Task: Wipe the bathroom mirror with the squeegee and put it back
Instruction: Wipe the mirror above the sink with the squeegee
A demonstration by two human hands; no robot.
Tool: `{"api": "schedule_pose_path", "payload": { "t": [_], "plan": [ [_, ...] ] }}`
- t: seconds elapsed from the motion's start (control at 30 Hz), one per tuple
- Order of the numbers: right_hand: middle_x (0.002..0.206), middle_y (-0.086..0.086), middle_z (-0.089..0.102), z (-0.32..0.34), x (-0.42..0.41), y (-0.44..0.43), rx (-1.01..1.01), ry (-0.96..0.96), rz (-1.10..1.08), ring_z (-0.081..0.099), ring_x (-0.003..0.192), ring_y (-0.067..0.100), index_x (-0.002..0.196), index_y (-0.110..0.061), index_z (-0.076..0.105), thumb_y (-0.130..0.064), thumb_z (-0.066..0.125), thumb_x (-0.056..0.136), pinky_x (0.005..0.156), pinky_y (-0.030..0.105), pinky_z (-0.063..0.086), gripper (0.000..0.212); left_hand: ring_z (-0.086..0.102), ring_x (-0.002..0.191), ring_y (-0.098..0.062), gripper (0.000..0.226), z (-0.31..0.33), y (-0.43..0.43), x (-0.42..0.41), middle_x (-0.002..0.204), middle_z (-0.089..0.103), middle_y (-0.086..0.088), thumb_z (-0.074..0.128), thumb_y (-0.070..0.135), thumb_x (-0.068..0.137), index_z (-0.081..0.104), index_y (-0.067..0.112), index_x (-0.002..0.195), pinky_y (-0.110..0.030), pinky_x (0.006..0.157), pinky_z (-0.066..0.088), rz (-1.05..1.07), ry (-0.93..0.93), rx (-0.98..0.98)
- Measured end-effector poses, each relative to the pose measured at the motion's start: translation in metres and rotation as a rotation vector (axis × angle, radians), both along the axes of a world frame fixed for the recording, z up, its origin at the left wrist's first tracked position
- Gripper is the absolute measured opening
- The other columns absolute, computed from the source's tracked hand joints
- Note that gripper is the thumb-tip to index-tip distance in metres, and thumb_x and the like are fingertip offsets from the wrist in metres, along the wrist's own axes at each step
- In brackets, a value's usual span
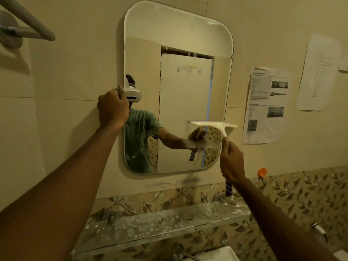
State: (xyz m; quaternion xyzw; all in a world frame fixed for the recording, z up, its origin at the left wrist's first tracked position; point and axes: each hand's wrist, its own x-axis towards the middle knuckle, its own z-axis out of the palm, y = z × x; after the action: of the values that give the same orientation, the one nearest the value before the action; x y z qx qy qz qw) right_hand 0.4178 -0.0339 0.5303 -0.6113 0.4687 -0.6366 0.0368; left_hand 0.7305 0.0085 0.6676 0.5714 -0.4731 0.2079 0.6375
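A rounded rectangular mirror [178, 34] hangs on the beige wall. My left hand [112, 108] grips its left edge at mid height, fingers curled round the rim. My right hand [231, 161] holds the handle of a white squeegee [214, 126], whose blade lies flat against the glass near the mirror's lower right edge. A smear of foam or water shows on the glass just below the blade. The lower part of the handle is hidden in my fist.
A dusty glass shelf [160, 221] runs below the mirror, with a sink corner [216, 255] under it. Papers [265, 106] are taped to the wall on the right. An orange hook [262, 172] sits lower right. A towel bar [28, 21] juts out at top left.
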Motion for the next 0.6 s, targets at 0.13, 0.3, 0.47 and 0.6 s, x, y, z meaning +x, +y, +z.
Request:
{"api": "schedule_pose_path", "payload": {
  "t": [0.13, 0.3, 0.47, 0.6],
  "plan": [
    [0.051, -0.003, 0.048, -0.077, 0.011, 0.011, 0.051, 0.029, -0.008, 0.043, 0.041, 0.006, 0.068, -0.026, 0.048, -0.049, 0.028, 0.098, 0.04, 0.029, 0.035, 0.043, 0.062, 0.098, -0.045, 0.051, 0.001, -0.001, 0.0, 0.099, 0.069, -0.03, 0.031, 0.029, 0.103, 0.067, -0.007, 0.098, -0.045, 0.082, 0.048, 0.003, 0.003, 0.005],
    [0.051, -0.001, 0.045, -0.086, 0.006, 0.024, 0.123, 0.054, 0.021, 0.038, 0.04, 0.005, 0.066, -0.021, 0.045, -0.053, 0.027, 0.095, 0.039, 0.028, 0.034, 0.046, 0.058, 0.104, -0.046, 0.05, 0.001, 0.003, -0.001, 0.103, 0.067, -0.031, 0.031, 0.029, 0.103, 0.066, -0.007, 0.102, -0.046, 0.084, 0.046, -0.003, 0.001, 0.031],
    [0.053, -0.004, 0.049, -0.009, -0.003, 0.013, -0.005, 0.005, 0.041, 0.045, 0.041, 0.003, 0.069, -0.021, 0.052, -0.046, 0.033, 0.101, 0.035, 0.019, 0.038, 0.044, 0.06, 0.104, -0.045, 0.05, 0.0, 0.005, -0.003, 0.104, 0.068, -0.03, 0.031, 0.029, 0.103, 0.066, -0.007, 0.103, -0.043, 0.084, 0.047, -0.004, 0.0, 0.026],
    [0.059, 0.003, 0.056, -0.007, 0.001, 0.004, 0.017, 0.016, -0.008, 0.05, 0.047, 0.013, 0.072, -0.017, 0.054, -0.047, 0.03, 0.102, 0.042, 0.034, 0.043, 0.049, 0.06, 0.105, -0.043, 0.05, 0.0, 0.006, -0.004, 0.106, 0.068, -0.028, 0.031, 0.029, 0.103, 0.066, -0.006, 0.104, -0.042, 0.085, 0.047, 0.0, -0.003, 0.036]
  ]
}}
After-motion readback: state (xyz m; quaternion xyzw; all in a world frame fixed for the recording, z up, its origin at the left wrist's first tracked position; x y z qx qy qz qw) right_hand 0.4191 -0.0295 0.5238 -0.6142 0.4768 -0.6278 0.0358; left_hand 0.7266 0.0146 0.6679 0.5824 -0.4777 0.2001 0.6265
